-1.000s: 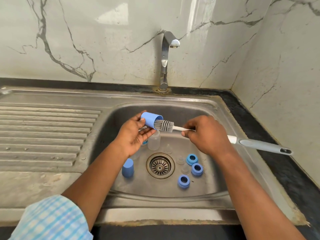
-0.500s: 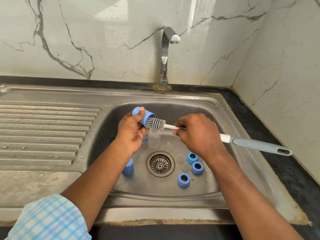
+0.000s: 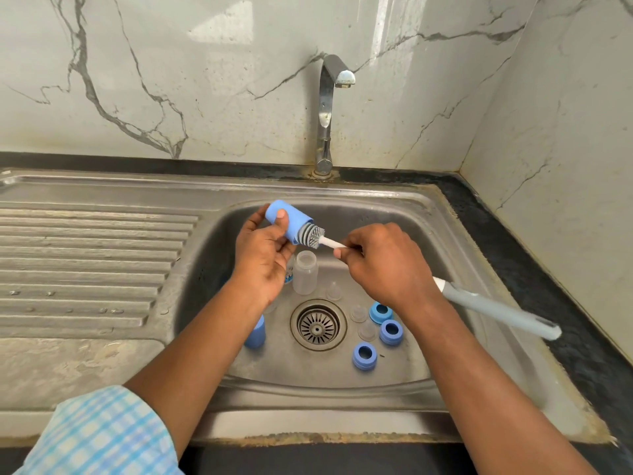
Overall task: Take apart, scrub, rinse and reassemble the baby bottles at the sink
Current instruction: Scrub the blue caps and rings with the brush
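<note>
Left hand point(image 3: 263, 258) grips the blue bottle cap point(image 3: 286, 221) on its side, thumb on top, open end toward the right hand point(image 3: 387, 265). Right hand pinches the white shaft of the bottle brush point(image 3: 311, 235), bristle head partly inside the cap. Clear bottle point(image 3: 305, 272) stands just below, between the hands; three blue collar rings point(image 3: 390, 332) lie under the right wrist.

Right of the drain point(image 3: 318, 324): three blue rings point(image 3: 391, 332), three clear teats point(image 3: 358, 313). Left of it one blue cap point(image 3: 255, 332), another raised behind it. One brush point(image 3: 496, 311); one bottle point(image 3: 305, 273) in plain view.
</note>
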Demonstrator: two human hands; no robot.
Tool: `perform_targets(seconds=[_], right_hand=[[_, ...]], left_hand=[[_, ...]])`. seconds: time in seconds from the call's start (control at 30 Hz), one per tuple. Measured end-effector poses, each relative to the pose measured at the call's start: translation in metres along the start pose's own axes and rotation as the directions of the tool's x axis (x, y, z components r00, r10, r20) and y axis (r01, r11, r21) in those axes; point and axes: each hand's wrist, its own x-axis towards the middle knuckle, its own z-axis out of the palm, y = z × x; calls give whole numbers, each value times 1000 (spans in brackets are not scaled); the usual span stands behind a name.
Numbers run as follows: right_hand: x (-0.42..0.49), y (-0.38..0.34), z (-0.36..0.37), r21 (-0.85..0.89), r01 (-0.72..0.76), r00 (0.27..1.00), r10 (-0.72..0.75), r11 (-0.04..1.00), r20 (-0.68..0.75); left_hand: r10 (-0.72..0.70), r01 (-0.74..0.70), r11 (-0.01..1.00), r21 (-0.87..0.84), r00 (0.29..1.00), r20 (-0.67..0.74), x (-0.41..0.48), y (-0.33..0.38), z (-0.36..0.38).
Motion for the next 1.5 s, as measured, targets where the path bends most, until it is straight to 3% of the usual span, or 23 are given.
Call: perform_targets(seconds=[0.23,0.47,0.67,0.87,1.03,1.33,1.5], right_hand=[[-6,2,-9,-46,32,994,-37,998,-103],[-4,6,-8,-59,-15,995,9,998,-100],[-5,-1,-4,-74,29,996,-35,997,-87],[-2,-1,5,-60,-39,997,35,997,-63],[-2,-2,3,-81,-11,995,3,997,-96],[-3,0,-6,-125,46,990,-62,991,-124],[-3,6,-6,-106,15,994,-26,994,-103]], left_hand=[[-57,55,997,-51,998,-24,0,-1,-2],[-70,70,996,-62,998,0,-3,1,-4],[-98,103,988,-118,994,53,-16,-4,4],[-110,117,993,-27,976,187,-31,-15,15],[-35,3,967,254,992,121,-30,-14,12],[-62,59,997,55,996,61,-18,-1,6],[-108,100,994,52,976,187,-29,-14,10]])
